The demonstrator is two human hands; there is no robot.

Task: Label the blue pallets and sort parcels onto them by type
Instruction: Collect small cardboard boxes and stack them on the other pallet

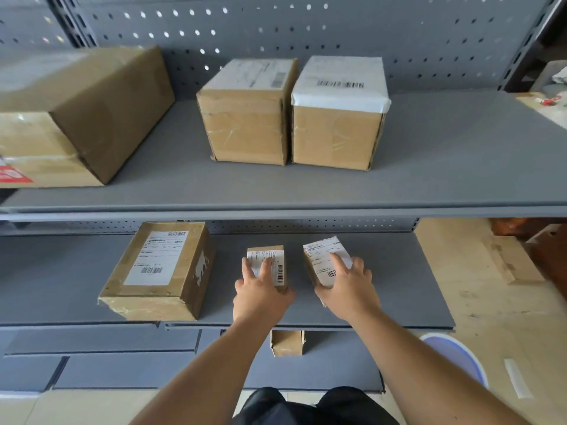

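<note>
Two small brown parcels with white labels lie on the middle grey shelf (383, 289). My left hand (260, 294) grips the left small parcel (271, 259), fingers over its top and thumb at its right side. My right hand (346, 286) grips the right small parcel (322, 256), which is tilted. A medium labelled box (159, 271) lies to their left on the same shelf. No blue pallet is in view.
The upper shelf (445, 167) carries two taped boxes (248, 111) (337, 115) side by side and a big carton (82, 111) at left. A small box (287, 342) sits on the lowest shelf. A blue-rimmed white bin (460, 354) stands on the floor at right.
</note>
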